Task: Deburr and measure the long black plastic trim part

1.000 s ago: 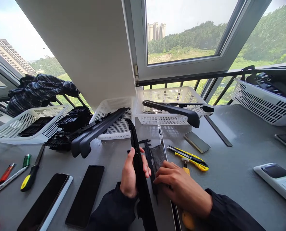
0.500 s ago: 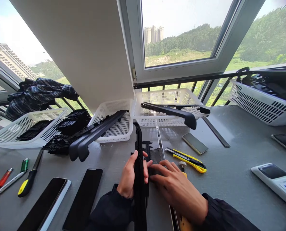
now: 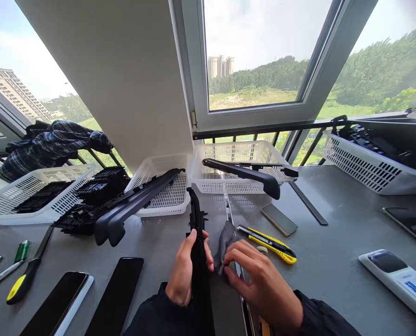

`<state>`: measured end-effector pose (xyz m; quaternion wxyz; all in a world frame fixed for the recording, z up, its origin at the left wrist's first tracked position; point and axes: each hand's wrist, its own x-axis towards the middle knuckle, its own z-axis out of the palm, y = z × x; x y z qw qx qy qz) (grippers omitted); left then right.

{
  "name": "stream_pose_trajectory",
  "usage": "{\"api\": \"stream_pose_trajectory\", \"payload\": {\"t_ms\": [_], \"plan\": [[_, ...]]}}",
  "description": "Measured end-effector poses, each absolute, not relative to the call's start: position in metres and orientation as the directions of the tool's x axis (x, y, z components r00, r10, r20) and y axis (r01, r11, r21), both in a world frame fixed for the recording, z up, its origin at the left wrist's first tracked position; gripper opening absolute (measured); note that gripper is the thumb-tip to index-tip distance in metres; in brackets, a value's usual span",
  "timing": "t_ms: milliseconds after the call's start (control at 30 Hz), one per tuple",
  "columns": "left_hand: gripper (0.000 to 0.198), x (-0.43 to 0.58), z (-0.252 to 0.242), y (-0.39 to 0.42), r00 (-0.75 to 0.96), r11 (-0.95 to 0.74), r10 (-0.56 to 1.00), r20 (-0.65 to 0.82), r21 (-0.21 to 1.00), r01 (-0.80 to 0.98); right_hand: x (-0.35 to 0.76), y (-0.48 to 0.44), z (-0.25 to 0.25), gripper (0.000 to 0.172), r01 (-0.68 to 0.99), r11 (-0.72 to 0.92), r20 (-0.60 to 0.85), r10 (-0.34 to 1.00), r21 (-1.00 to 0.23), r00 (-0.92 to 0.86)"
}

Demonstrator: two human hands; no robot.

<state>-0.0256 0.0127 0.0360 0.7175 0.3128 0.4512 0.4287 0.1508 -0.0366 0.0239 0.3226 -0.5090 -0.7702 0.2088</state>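
My left hand point(image 3: 182, 270) is wrapped round a long black plastic strip point(image 3: 201, 289), which stands lengthwise in front of me with its narrow end pointing away. Small clips stick out near its far end. Just right of it, my right hand point(image 3: 260, 282) pinches a thin, dark grey piece of cloth point(image 3: 224, 245) between thumb and fingers. The cloth is bent and raised, and its lower edge is hidden by the fingers. Under my right hand runs a narrow metal strip point(image 3: 228, 208) on the grey table. Beside that hand lies a yellow utility knife point(image 3: 269, 244).
White baskets point(image 3: 164, 212) stand along the back, with black plastic bars point(image 3: 241, 176) across them. Phones point(image 3: 119, 294) and a yellow-black knife point(image 3: 24, 280) lie at left. A grey slab point(image 3: 280, 219), a flat ruler-like bar point(image 3: 308, 203) and a white device point(image 3: 397, 280) lie at right.
My right hand has picked the grey cloth up off the table, where it lay flat. My left hand still holds the black strip. The view has tilted up slightly.
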Motion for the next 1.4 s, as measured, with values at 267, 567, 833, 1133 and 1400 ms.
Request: {"api": "stream_pose_trajectory", "payload": {"t_ms": [267,567,833,1133,1400], "plan": [[0.058,-0.022,0.036,0.010,0.192,0.404,0.914,-0.358,0.850,-0.338,0.206,-0.016,0.018,0.020,0.763,0.132,0.201,0.980,-0.632,-0.003],[0.061,-0.014,0.023,-0.003,0.172,0.243,0.962,-0.213,0.955,-0.173,0.278,-0.009,-0.002,0.043,0.812,-0.025,-0.076,0.997,-0.583,-0.024],[0.064,-0.014,0.022,-0.009,0.182,0.229,0.960,-0.211,0.970,-0.083,0.270,-0.013,-0.001,0.021,0.832,0.011,0.010,1.000,-0.554,-0.006],[0.076,-0.009,0.016,-0.009,0.273,0.293,0.935,-0.228,0.929,-0.228,0.268,-0.008,0.009,0.031,0.756,-0.031,0.153,0.973,-0.654,0.172],[0.073,-0.007,0.014,-0.010,0.327,0.335,0.910,-0.256,0.917,-0.215,0.249,-0.018,0.022,0.057,0.183,-0.057,-0.059,0.998,-0.981,-0.004]]}}
